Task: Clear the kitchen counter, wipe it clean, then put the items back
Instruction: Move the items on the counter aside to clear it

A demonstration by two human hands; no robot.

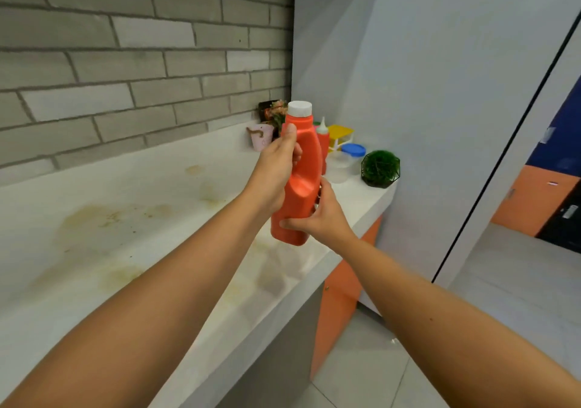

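a person holds an orange bottle (303,168) with a white cap (299,108) in both hands, lifted clear of the counter (125,250) and close to upright, over the counter's front edge toward its far end; its shadow falls on the surface below. the left hand (276,168) grips the bottle's upper part, fingers curled round the handle and the thumb laid up against the shoulder under the cap. the right hand (320,216) grips the lower body, thumb across the front near the base and the other fingers wrapped behind, so neither hand is free. the pale counter carries yellowish stains (94,222) and small dark specks across its middle and toward the back edge, where it meets a grey brick wall (125,46). the other things are crowded at the far end: a pink pot (261,137) and some flowers (276,112) in the back corner, a red squeeze bottle (323,143) with a white nozzle just behind the held bottle, a yellow box (341,131) beside it, a clear tub (339,167) with a blue lid (353,149), and a green ball plant (380,167) in a black wire frame at the front corner. an orange cabinet (336,297) shows under the front edge.
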